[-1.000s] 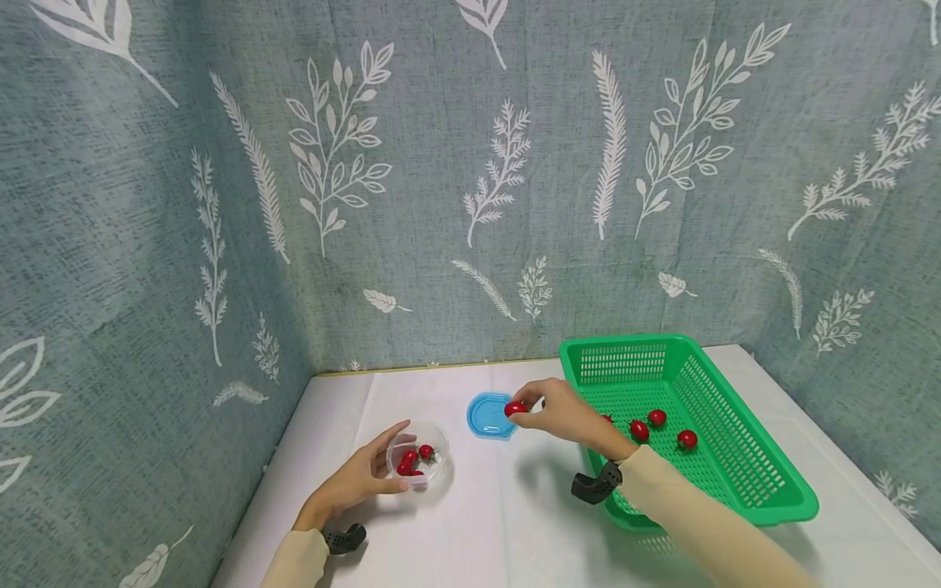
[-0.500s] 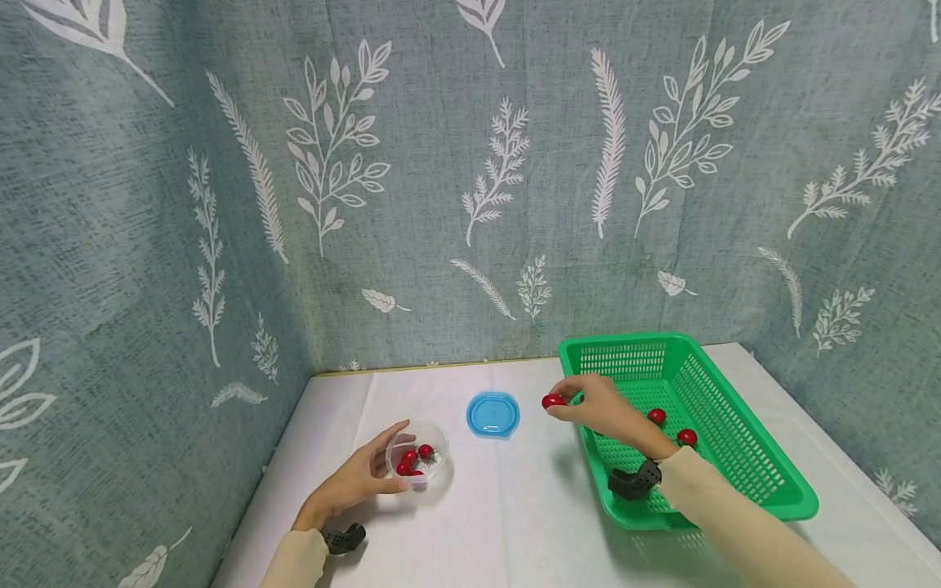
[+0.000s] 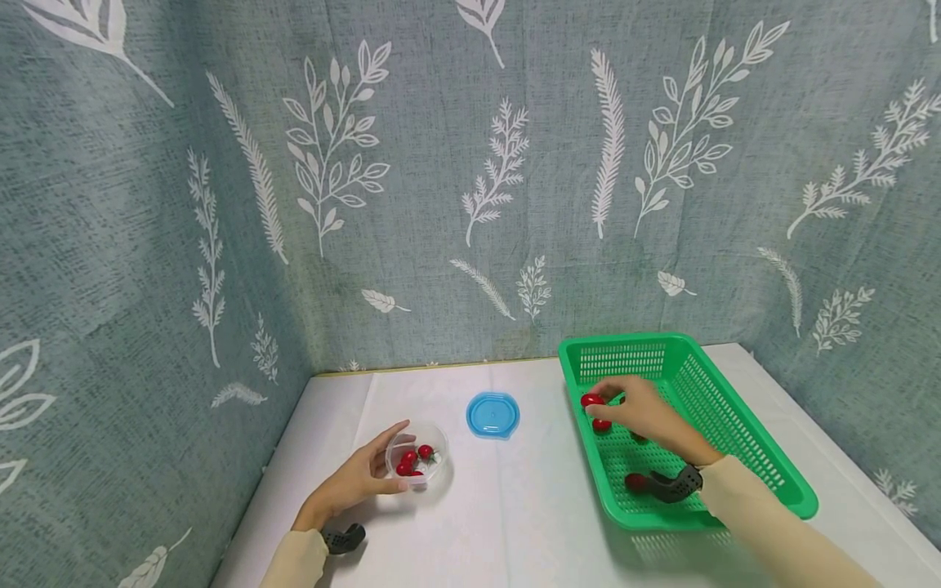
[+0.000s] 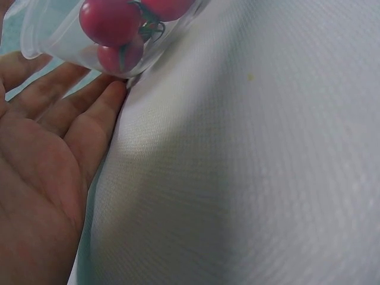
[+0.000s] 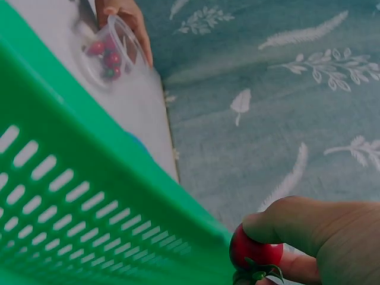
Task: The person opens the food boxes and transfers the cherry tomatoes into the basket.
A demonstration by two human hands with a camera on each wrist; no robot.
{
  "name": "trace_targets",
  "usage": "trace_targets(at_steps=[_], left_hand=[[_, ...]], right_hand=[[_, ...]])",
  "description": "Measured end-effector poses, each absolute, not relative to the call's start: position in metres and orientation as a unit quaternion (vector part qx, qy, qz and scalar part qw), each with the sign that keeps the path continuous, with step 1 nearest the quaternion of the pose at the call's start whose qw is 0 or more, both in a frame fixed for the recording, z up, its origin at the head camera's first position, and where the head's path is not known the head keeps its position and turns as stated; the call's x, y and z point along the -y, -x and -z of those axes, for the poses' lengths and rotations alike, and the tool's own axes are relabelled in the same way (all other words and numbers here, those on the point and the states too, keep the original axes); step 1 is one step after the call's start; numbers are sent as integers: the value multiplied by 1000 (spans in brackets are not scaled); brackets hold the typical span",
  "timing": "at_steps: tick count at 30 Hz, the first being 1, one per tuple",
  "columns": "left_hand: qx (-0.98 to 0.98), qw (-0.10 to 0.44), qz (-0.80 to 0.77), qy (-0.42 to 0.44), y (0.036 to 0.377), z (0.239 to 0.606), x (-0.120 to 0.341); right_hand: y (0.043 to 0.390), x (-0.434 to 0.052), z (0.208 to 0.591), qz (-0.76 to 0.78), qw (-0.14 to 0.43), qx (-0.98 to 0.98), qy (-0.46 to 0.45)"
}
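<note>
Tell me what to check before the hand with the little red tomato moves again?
1. Right hand pinches the small red cherry tomato firmly: ok, the fingertips close round it in the right wrist view.
2. Tomato is over the green plastic slotted basket: ok.
3. Left hand steadies the clear round plastic container: ok, its fingers touch the wall.
4. Container has room for more: ok, only a few tomatoes inside.
5. Round blue plastic lid is off the container: ok, it lies apart on the white table.
6. Tomato skin undamaged: cannot tell.
</note>
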State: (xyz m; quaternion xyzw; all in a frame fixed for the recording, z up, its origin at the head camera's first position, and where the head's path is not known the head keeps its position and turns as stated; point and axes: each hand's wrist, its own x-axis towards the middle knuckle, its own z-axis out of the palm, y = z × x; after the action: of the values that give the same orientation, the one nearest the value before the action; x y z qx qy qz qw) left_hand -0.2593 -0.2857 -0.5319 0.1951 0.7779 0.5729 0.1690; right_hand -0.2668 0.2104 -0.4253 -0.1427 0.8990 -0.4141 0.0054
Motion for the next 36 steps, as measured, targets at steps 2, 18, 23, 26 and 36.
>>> trace_targets(at_steps=[2, 18, 23, 26, 36], left_hand=[[-774, 172, -577, -195, 259, 532, 286], [-774, 170, -577, -198, 258, 534, 287], [-778, 166, -571, -201, 259, 534, 288], [-777, 168, -573, -200, 259, 534, 288], [-777, 168, -572, -201, 261, 536, 288]], right_hand=[[266, -216, 425, 410, 2, -901, 144], [258, -254, 430, 357, -21, -926, 117], [258, -266, 434, 351, -17, -930, 106], [257, -272, 437, 348, -11, -932, 103], [256, -283, 439, 348, 15, -933, 91]])
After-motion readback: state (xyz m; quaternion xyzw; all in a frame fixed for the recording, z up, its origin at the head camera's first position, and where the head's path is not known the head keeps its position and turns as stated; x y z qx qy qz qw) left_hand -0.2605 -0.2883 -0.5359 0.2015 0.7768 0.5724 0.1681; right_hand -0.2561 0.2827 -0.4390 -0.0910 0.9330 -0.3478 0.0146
